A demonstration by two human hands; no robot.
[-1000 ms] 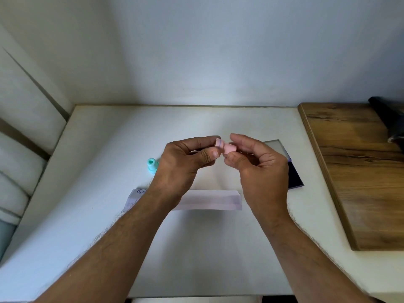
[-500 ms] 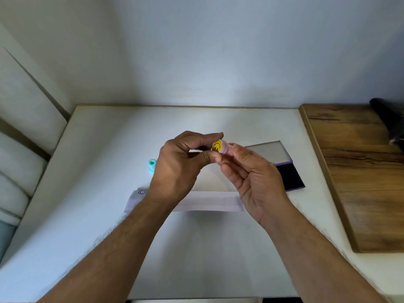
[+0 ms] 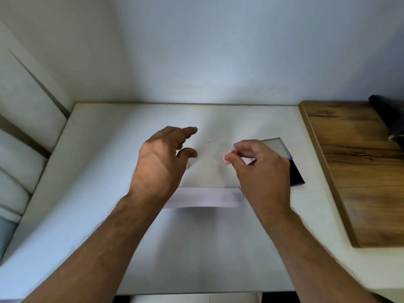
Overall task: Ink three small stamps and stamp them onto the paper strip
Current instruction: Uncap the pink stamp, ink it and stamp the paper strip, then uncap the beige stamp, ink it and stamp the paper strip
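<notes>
While the right hand (image 3: 260,169) pinched the small pink stamp (image 3: 225,158) between thumb and fingertips above the white table (image 3: 109,193), the left hand (image 3: 161,160) hovered loosely open, holding nothing; the paper strip (image 3: 205,197) lay flat just below both. Such a light pinch could let the stamp slip or tilt, smudging the print; the ink pad (image 3: 295,173) lay open behind the right hand, its lid (image 3: 273,146) folded back.

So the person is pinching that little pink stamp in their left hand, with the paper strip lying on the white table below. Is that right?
Not quite. The head view shows the pink stamp pinched in the right hand, not the left. The left hand is open and holds nothing. The paper strip does lie on the white table below.
</notes>
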